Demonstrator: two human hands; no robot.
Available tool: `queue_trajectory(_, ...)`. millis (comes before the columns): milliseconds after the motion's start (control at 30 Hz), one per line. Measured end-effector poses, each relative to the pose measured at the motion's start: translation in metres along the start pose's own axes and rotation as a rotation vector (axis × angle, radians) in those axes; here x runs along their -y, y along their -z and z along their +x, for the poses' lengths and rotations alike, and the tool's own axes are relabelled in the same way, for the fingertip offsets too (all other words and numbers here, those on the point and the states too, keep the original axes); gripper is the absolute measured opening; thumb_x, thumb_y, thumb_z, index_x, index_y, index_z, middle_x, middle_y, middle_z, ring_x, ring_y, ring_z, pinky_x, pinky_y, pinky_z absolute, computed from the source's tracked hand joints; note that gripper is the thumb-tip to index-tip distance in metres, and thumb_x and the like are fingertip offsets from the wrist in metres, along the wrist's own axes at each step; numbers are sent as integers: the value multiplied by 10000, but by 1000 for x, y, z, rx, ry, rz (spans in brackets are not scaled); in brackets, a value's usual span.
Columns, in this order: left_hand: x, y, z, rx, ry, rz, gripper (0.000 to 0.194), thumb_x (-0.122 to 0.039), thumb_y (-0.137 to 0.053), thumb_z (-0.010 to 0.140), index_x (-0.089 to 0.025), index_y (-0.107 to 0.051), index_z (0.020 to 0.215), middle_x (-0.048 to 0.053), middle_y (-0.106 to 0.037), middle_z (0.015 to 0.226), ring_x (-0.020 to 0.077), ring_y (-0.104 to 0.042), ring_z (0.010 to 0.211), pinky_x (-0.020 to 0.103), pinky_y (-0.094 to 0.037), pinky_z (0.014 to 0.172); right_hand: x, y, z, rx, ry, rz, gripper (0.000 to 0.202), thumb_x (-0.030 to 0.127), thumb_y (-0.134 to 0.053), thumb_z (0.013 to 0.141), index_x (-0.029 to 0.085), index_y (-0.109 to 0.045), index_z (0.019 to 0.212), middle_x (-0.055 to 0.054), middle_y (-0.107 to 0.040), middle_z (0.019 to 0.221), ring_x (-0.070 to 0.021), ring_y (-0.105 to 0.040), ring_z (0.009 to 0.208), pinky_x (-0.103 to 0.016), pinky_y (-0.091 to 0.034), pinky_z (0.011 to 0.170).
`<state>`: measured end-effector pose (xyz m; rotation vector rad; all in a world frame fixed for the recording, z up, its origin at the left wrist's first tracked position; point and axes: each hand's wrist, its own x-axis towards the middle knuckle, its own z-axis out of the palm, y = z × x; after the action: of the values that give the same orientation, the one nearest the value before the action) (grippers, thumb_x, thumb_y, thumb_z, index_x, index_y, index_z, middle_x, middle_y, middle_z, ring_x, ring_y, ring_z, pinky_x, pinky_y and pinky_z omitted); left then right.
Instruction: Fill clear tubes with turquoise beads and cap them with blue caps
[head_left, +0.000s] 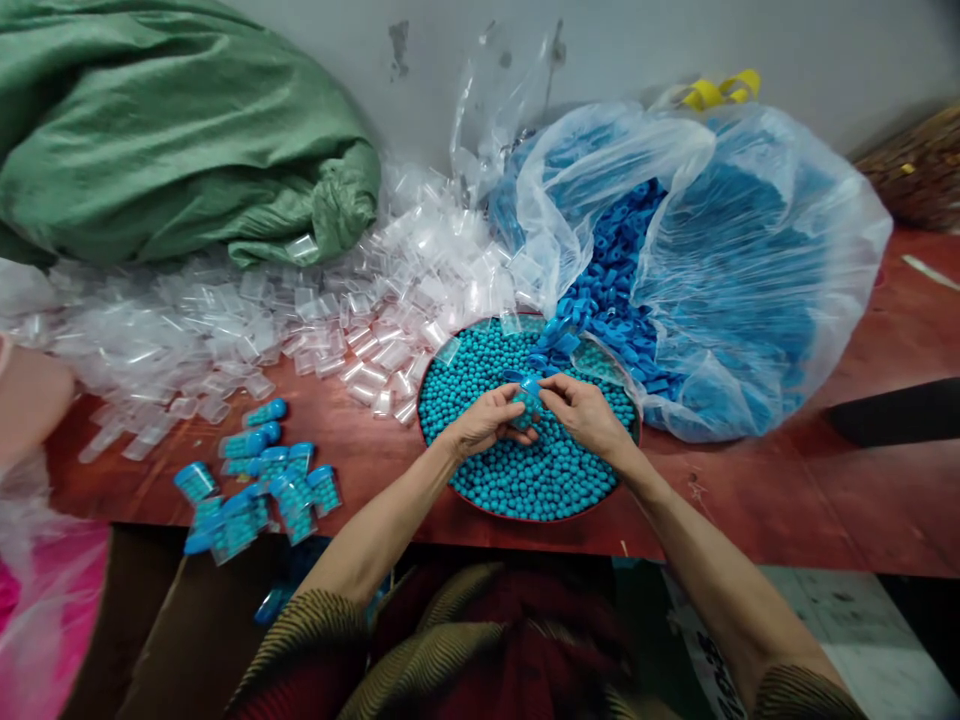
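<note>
A round red-rimmed tray (529,519) full of small turquoise beads lies on the red table. Over its middle, my left hand (491,418) is wrapped round a small clear container (528,408) with turquoise beads inside. My right hand (583,412) pinches the blue cap (530,385) at the container's top. Loose blue caps (619,265) spill from a clear plastic bag (757,250) onto the tray's back edge. Clear containers (390,355) are heaped behind and left of the tray. Several filled, blue-capped containers (292,500) lie at the table's front edge, left of my left forearm.
A large green sack (180,140) rests at the back left on the heap. A pink object (30,400) stands at the far left edge. A dark bar (896,412) juts in from the right. The wall (450,60) bounds the table behind.
</note>
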<state>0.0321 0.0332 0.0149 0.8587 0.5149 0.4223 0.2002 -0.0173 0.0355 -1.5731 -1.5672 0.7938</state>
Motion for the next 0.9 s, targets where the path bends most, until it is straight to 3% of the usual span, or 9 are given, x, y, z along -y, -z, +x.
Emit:
queue_trajectory(100, 1, -9, -9, -96, -50, 28, 691, -336, -723, 693, -181, -418, 1293, 17, -639, 831, 122, -642, 573, 239, -539, 515, 7, 1, -7, 2, 12, -62, 264, 293, -488, 842, 189, -706, 949, -15, -681, 715, -161, -603, 680, -274, -462, 663)
queue_trajectory(200, 4, -18, -16, -203, -110, 94, 721, -325, -674, 727, -211, -362, 1367, 8, -619, 860, 93, -604, 527, 226, -513, 471, 11, 3, -12, 16, 36, -62, 278, 296, -487, 844, 198, -717, 964, -32, -721, 809, -176, -630, 707, -288, -481, 686)
queue_trajectory(367, 12, -28, -21, -319, -149, 223, 581, -331, -615, 747, -189, -448, 1284, -28, -564, 720, 65, -531, 443, 173, -415, 377, 10, 5, -16, 105, 111, -38, 271, 294, -498, 832, 213, -724, 957, -32, -734, 845, -174, -638, 688, -292, -496, 681)
queue_trajectory(533, 18, -34, -22, -420, -189, 304, 467, -315, -559, 774, -179, -468, 1211, -65, -468, 593, 60, -468, 396, 163, -347, 347, 8, 2, -22, 80, 178, -39, 272, 270, -492, 837, 202, -693, 1008, -55, -716, 873, -177, -649, 760, -297, -501, 734)
queue_trajectory(633, 16, -32, -25, -381, -168, 298, 484, -333, -557, 774, -193, -435, 1221, -46, -525, 680, 71, -508, 420, 184, -389, 374, 6, 7, -24, 114, 141, 43, 276, 267, -549, 799, 202, -668, 1040, -62, -692, 967, -191, -639, 867, -329, -502, 800)
queue_trajectory(733, 15, -28, -30, -297, -125, 326, 487, -359, -577, 766, -200, -431, 1203, -33, -559, 751, 63, -520, 422, 183, -394, 382, 1, 13, -21, 192, -15, 246, 304, 310, -614, 753, 185, -663, 1026, -49, -669, 907, -151, -617, 681, -319, -530, 660)
queue_trajectory(833, 18, -24, -34, -268, -103, 331, 510, -390, -587, 761, -198, -407, 1198, -28, -573, 771, 76, -546, 446, 188, -413, 399, -4, 9, -18, 115, -155, 440, 488, 368, -662, 717, 173, -597, 1160, -37, -658, 877, -116, -570, 560, -308, -531, 567)
queue_trajectory(900, 20, -25, -35, -293, -102, 324, 548, -405, -588, 762, -209, -375, 1228, -18, -582, 810, 76, -548, 458, 195, -430, 414, -3, 2, -18, 16, -151, 426, 571, 386, -653, 732, 176, -536, 1249, -45, -672, 896, -145, -609, 639, -337, -547, 637)
